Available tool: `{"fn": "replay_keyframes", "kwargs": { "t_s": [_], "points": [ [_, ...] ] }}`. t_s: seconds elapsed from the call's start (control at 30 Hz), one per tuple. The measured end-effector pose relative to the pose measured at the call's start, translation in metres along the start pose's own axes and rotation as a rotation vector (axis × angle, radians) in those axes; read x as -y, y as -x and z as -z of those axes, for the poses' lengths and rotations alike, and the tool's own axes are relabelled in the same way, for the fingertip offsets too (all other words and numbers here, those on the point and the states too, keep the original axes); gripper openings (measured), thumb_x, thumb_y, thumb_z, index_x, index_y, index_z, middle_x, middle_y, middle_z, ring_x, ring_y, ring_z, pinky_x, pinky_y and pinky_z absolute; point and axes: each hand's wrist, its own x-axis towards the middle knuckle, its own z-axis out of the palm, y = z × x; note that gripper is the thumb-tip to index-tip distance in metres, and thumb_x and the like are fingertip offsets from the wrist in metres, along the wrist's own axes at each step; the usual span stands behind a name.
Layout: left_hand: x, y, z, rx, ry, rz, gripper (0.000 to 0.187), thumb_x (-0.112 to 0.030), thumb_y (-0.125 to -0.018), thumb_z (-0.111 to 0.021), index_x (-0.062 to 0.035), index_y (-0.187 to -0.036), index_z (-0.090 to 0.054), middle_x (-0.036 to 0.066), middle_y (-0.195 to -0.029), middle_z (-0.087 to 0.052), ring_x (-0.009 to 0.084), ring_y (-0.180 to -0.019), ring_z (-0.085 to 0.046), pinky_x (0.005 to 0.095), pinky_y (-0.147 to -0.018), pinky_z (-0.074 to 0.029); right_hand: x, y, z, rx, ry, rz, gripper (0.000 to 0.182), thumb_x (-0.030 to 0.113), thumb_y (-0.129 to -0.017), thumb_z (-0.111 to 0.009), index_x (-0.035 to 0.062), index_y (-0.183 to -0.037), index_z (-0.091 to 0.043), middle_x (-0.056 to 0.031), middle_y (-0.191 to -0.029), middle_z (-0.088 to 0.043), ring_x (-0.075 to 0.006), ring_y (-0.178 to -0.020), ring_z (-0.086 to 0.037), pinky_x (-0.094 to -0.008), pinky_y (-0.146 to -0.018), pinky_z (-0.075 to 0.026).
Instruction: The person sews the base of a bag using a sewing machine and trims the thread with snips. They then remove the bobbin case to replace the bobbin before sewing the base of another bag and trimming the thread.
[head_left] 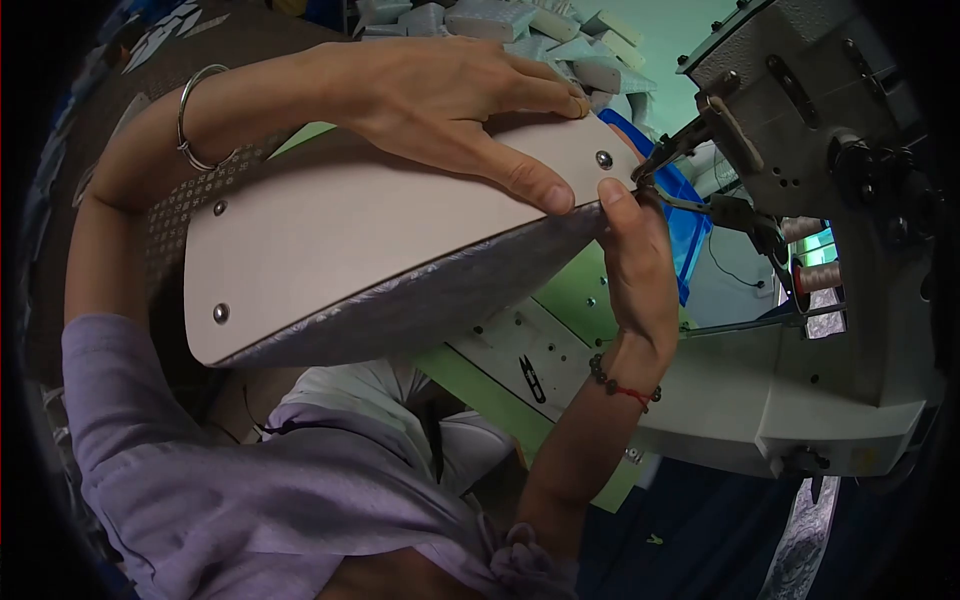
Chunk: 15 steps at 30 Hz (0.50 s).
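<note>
A handbag (pixel 370 230) is turned with its pale, flat base upward, metal studs showing near the corners. Its side below is grey and shiny. Across the base lies my left hand (pixel 450 100), thumb at the near edge and fingers reaching over to the far edge. My right hand (pixel 635 240) grips the right-hand corner, thumb on top and fingers hidden behind. That corner sits right at the presser foot (pixel 648 175) of a sewing machine (pixel 800 130).
Black thread snips (pixel 532 380) lie on the machine's pale bed (pixel 490 345). Thread spools (pixel 820 277) stand at the right. Behind the corner is a blue bin (pixel 690 215). Plastic-wrapped packets (pixel 490 20) pile up at the back. A patterned surface (pixel 175 225) is at the left.
</note>
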Motion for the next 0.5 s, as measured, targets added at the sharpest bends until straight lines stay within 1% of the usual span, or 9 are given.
{"fn": "replay_keyframes", "kwargs": {
  "t_s": [0.17,0.23,0.27,0.3,0.33,0.4,0.43,0.47,0.5],
  "points": [
    [-0.020,-0.005,-0.008,-0.029,-0.068,0.016,0.095,-0.072,-0.078,-0.057,0.0017,-0.138,-0.043,0.021,-0.136,-0.046,0.0385,-0.125,-0.046,0.0478,-0.105,-0.038,-0.012,0.014,0.006,-0.083,-0.052,0.050,0.063,0.035,-0.092,-0.054,-0.0004,-0.140,-0.036,-0.0147,-0.133,-0.048,-0.0239,-0.122,-0.048,-0.0374,-0.104,-0.035],
    [-0.026,-0.002,-0.010,-0.045,0.015,0.090,0.095,-0.071,-0.078,-0.058,0.0008,-0.138,-0.043,0.019,-0.135,-0.046,0.0365,-0.127,-0.045,0.0464,-0.106,-0.037,-0.019,0.020,-0.012,-0.223,-0.145,0.232,0.066,0.033,-0.094,-0.044,0.0038,-0.149,-0.021,-0.0163,-0.142,-0.039,-0.0257,-0.130,-0.040,-0.0375,-0.108,-0.031],
    [-0.026,0.000,-0.015,-0.048,0.010,0.085,0.095,-0.071,-0.078,-0.058,0.0008,-0.138,-0.043,0.019,-0.135,-0.046,0.0365,-0.127,-0.045,0.0464,-0.106,-0.037,-0.020,0.027,-0.021,-0.225,-0.144,0.239,0.066,0.033,-0.094,-0.044,0.0038,-0.149,-0.021,-0.0163,-0.142,-0.039,-0.0257,-0.130,-0.040,-0.0375,-0.108,-0.031],
    [-0.022,0.005,-0.026,-0.146,0.132,0.111,0.101,-0.076,-0.074,-0.057,0.0014,-0.137,-0.045,0.018,-0.137,-0.044,0.0355,-0.123,-0.049,0.0444,-0.102,-0.042,-0.021,0.035,-0.030,-0.245,-0.171,0.247,0.069,0.031,-0.094,-0.039,0.0011,-0.149,-0.010,-0.0184,-0.147,-0.029,-0.0282,-0.134,-0.032,-0.0380,-0.111,-0.025],
    [-0.014,0.016,-0.036,-0.236,0.265,0.067,0.104,-0.078,-0.071,-0.058,0.0007,-0.138,-0.044,0.018,-0.140,-0.042,0.0346,-0.124,-0.048,0.0439,-0.102,-0.042,-0.021,0.038,-0.042,-0.260,-0.194,0.249,0.073,0.029,-0.093,-0.034,-0.0016,-0.150,0.000,-0.0204,-0.152,-0.018,-0.0307,-0.138,-0.023,-0.0385,-0.113,-0.019],
    [-0.003,0.042,-0.055,-0.386,0.520,-0.120,0.109,-0.077,-0.067,-0.063,-0.0021,-0.143,-0.039,0.018,-0.147,-0.035,0.0330,-0.132,-0.042,0.0444,-0.107,-0.037,-0.025,0.038,-0.050,-0.308,-0.202,0.264,0.073,0.028,-0.093,-0.033,-0.0017,-0.150,0.002,-0.0212,-0.153,-0.015,-0.0313,-0.140,-0.021,-0.0389,-0.114,-0.018],
    [-0.025,0.064,-0.066,-0.405,1.021,-0.069,0.121,-0.072,-0.056,-0.075,-0.0044,-0.147,-0.032,0.020,-0.150,-0.030,0.0317,-0.140,-0.030,0.0459,-0.112,-0.028,-0.025,0.036,-0.051,-0.356,-0.211,0.276,0.074,0.028,-0.093,-0.032,-0.0017,-0.150,0.004,-0.0219,-0.155,-0.012,-0.0319,-0.141,-0.019,-0.0394,-0.114,-0.018],
    [-0.051,0.089,-0.073,-0.522,1.268,0.264,0.132,-0.071,-0.046,-0.079,-0.0048,-0.148,-0.028,0.021,-0.151,-0.027,0.0330,-0.140,-0.029,0.0468,-0.112,-0.028,-0.025,0.035,-0.051,-0.360,-0.216,0.302,0.074,0.028,-0.093,-0.032,-0.0017,-0.150,0.004,-0.0219,-0.155,-0.012,-0.0319,-0.141,-0.019,-0.0394,-0.114,-0.018],
    [-0.067,0.104,-0.081,-0.562,1.374,0.430,0.137,-0.071,-0.042,-0.082,-0.0049,-0.149,-0.026,0.021,-0.152,-0.026,0.0336,-0.140,-0.029,0.0473,-0.112,-0.027,-0.024,0.036,-0.054,-0.367,-0.227,0.291,0.073,0.028,-0.093,-0.032,-0.0010,-0.151,0.004,-0.0220,-0.155,-0.011,-0.0320,-0.142,-0.018,-0.0393,-0.114,-0.017]
  ]
}}
